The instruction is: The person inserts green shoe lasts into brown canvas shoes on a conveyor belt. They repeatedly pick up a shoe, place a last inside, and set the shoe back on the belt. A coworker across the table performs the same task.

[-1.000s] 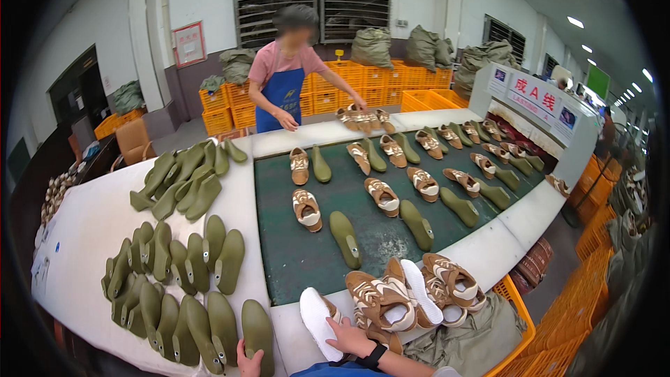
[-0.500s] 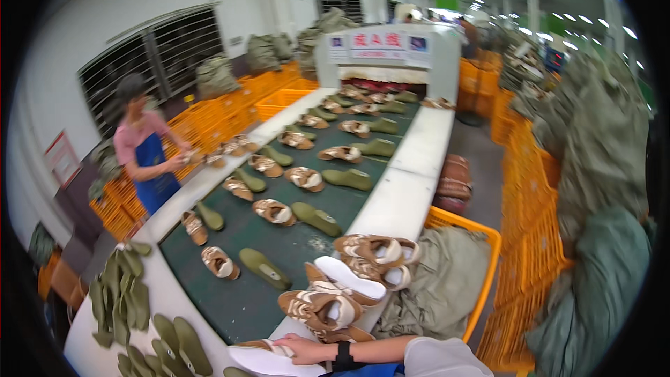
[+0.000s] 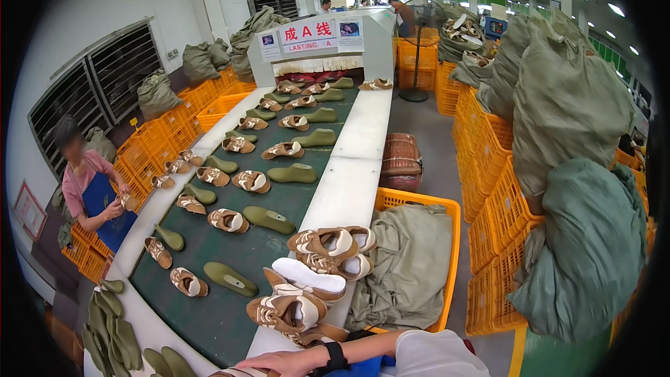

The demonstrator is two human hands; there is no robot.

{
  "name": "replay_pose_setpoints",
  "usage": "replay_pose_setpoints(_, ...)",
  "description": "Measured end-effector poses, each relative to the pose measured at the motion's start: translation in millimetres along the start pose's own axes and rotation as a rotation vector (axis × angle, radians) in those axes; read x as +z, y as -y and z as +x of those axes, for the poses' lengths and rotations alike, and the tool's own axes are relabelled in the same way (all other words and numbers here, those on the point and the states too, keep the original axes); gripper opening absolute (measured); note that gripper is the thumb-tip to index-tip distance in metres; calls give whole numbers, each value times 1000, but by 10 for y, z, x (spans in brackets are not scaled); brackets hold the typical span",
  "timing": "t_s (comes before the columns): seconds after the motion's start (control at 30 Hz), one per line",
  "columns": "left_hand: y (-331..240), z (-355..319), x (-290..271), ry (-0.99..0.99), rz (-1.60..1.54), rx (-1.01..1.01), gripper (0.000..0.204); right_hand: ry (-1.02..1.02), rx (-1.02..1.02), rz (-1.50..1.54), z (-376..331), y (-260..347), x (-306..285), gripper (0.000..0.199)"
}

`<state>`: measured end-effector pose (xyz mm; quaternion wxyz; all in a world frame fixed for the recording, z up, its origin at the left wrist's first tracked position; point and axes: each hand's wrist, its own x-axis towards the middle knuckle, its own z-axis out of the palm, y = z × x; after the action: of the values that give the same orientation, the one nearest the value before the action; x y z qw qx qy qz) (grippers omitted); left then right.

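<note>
Brown-and-cream shoe [image 3: 239,372]: located at the near end of the table, cut off by the lower border of the view. The right hand [image 3: 269,361] lies over it, back of the hand upward, with a black band [image 3: 336,356] at the wrist. Contact is evident; whether the fingers close on the shoe cannot be told. The left hand is out of view and its grip cannot be determined.

Just beside the right forearm, a pile of shoes [image 3: 285,313] of the same kind sits on the table's white right edge [image 3: 359,132], near its near right corner. One shoe in the pile lies with its white sole [image 3: 307,276] facing up. Against that edge stands an orange crate [image 3: 452,265] containing grey-green cloth [image 3: 412,255].

Inside the edges, the dark green belt [image 3: 202,324] carries shoes and green foot moulds [image 3: 230,278] in rows toward the far end. Further moulds [image 3: 112,331] are heaped at the near left corner. Several shoes [image 3: 178,166] line the left edge, where a co-worker in a blue apron [image 3: 108,220] holds another shoe [image 3: 128,202].

A pale machine housing [image 3: 379,49] spans the far end. Right of the table, orange crates [image 3: 492,258] are stacked beneath bulky sacks [image 3: 569,105]; a fan [image 3: 417,49] stands farther back.
</note>
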<state>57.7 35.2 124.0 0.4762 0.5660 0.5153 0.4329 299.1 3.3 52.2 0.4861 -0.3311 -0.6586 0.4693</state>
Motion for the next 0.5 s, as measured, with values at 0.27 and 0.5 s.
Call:
replay_pose_setpoints(0.27,-168,-31,-121,-22,25,-17,46,127,127,-163,-76,-250,56,73)
replay_pose_setpoints(0.5,-183,-101,-246,-88,87,25,35,216,70,-168,-1,-349,113,68)
